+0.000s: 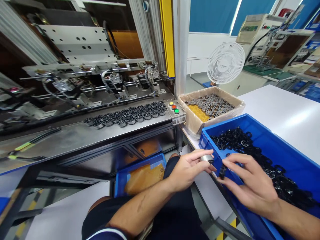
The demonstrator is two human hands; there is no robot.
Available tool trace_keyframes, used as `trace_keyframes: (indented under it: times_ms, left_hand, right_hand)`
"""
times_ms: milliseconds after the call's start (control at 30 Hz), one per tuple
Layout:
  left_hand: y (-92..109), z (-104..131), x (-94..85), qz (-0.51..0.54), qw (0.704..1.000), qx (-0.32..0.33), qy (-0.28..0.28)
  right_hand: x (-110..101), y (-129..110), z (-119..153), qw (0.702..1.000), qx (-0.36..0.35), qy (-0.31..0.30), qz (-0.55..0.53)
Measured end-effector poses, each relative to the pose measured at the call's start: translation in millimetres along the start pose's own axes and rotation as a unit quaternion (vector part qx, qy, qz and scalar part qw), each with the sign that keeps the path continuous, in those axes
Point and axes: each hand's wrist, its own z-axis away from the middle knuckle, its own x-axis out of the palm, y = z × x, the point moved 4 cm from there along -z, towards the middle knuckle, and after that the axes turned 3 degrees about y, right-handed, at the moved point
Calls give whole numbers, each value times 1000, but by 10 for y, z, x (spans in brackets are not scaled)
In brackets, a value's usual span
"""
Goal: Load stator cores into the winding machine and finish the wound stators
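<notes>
Right hand (253, 188) partly hides blue bin (280, 144), carton (193, 122) beyond.

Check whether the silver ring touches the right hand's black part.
Apart: the head view shows a clear gap between silver ring and held black part.

You hold one silver ring (206, 158) and one black part (222, 171); before you: three buttons (174, 107), one fan (226, 63), one pair of pliers (25, 145).
</notes>
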Motion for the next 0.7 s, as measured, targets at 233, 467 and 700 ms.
trace_keyframes:
  times_ms: [233, 467, 700]
  left_hand:
    - [153, -64, -106, -46, 998, -7, -34]
    - [213, 46, -5, -162, 979, 88, -87]
    - [61, 84, 43, -43, 995, -6, -92]
  right_hand:
    - [30, 48, 3, 998, 49, 5, -39]
    - [94, -10, 30, 997, 38, -17, -59]
    - [53, -56, 0, 1000, 9, -1, -25]
